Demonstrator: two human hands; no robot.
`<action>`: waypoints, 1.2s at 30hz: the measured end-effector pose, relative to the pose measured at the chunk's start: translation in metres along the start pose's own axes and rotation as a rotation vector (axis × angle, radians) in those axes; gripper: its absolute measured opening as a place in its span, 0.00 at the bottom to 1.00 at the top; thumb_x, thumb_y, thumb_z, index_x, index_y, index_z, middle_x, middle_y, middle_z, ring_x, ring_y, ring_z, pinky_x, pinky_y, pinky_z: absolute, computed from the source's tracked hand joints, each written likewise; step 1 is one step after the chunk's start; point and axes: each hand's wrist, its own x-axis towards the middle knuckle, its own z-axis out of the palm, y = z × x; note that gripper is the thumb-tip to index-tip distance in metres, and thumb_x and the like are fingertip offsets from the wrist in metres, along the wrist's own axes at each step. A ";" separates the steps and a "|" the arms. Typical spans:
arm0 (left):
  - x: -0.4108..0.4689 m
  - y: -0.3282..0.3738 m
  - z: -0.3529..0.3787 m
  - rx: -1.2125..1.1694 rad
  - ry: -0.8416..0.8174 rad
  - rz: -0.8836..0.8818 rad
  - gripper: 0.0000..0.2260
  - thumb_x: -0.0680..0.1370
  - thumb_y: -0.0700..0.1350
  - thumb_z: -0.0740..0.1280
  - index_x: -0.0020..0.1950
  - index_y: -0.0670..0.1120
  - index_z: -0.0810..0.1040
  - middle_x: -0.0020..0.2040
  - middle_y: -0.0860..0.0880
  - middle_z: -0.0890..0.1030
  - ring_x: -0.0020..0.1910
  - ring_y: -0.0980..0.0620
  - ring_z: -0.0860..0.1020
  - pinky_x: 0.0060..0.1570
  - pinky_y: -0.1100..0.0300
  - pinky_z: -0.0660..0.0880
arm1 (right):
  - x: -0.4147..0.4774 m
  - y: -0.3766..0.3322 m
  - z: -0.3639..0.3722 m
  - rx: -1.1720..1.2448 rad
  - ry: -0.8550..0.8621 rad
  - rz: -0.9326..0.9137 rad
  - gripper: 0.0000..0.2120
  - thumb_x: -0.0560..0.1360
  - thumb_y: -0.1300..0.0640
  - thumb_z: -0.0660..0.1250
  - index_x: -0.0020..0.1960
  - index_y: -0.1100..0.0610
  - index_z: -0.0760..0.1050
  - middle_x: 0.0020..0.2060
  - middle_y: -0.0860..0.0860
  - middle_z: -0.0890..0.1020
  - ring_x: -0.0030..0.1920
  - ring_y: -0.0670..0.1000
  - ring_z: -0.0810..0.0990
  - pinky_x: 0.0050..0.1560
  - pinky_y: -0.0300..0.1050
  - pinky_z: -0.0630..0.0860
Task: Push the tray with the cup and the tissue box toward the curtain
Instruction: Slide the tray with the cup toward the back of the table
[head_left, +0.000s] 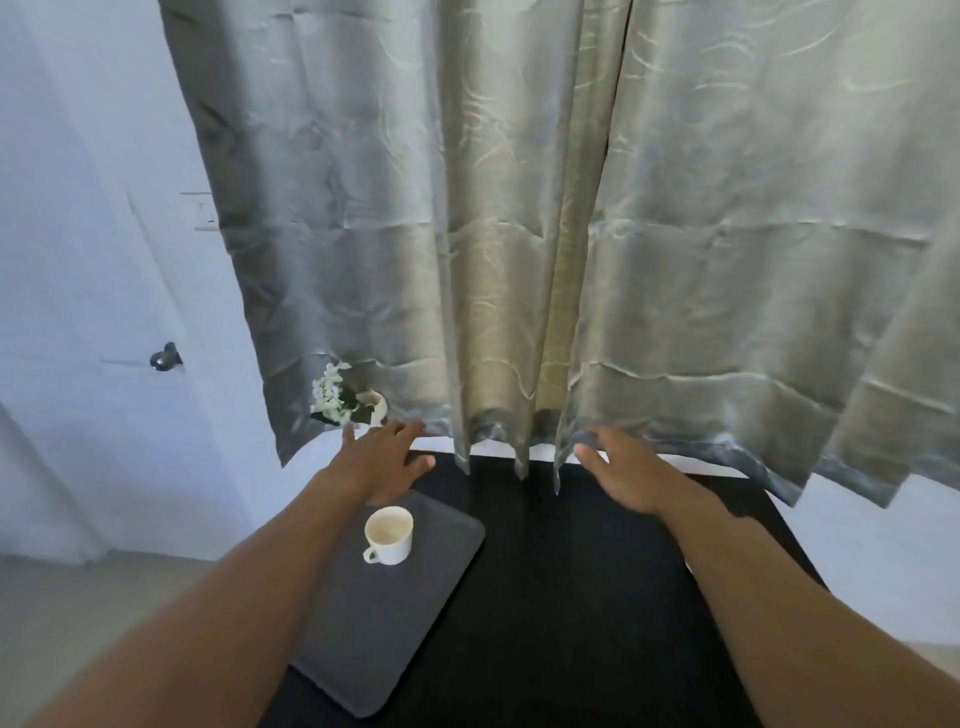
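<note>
A flat grey tray (395, 613) lies on the left part of a black table (571, 597). A white cup (389, 535) with a handle stands upright on the tray's far half. No tissue box shows in this view. My left hand (382, 457) reaches past the tray's far end, fingers spread, holding nothing. My right hand (626, 473) hovers over the table's far side with fingers apart, just below the hem of the silvery curtain (519, 234). Both forearms stretch forward from the bottom of the frame.
A small vase with white flowers (343, 400) stands at the far left by the curtain hem, just beyond my left fingertips. A white ledge (649, 462) runs behind the table. A white door with a dark knob (165, 357) is on the left.
</note>
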 end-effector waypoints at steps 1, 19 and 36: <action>0.002 -0.004 0.005 0.000 -0.004 -0.025 0.27 0.81 0.60 0.54 0.78 0.54 0.57 0.79 0.48 0.63 0.77 0.43 0.63 0.74 0.33 0.46 | 0.010 0.001 0.005 0.011 -0.026 -0.003 0.25 0.80 0.42 0.54 0.72 0.53 0.65 0.71 0.53 0.70 0.70 0.55 0.70 0.67 0.53 0.67; 0.003 -0.108 0.087 -0.049 -0.198 -0.293 0.29 0.81 0.61 0.54 0.80 0.53 0.54 0.79 0.47 0.62 0.74 0.42 0.67 0.74 0.40 0.57 | 0.076 -0.029 0.143 0.053 -0.388 0.090 0.28 0.80 0.45 0.59 0.77 0.48 0.56 0.75 0.54 0.66 0.72 0.55 0.68 0.69 0.55 0.67; 0.047 -0.231 0.220 -0.222 -0.435 -0.337 0.28 0.79 0.54 0.62 0.77 0.51 0.58 0.72 0.44 0.69 0.66 0.38 0.75 0.63 0.40 0.72 | 0.084 -0.059 0.320 0.293 -0.400 0.593 0.29 0.79 0.51 0.63 0.76 0.54 0.59 0.74 0.54 0.66 0.71 0.55 0.68 0.67 0.50 0.69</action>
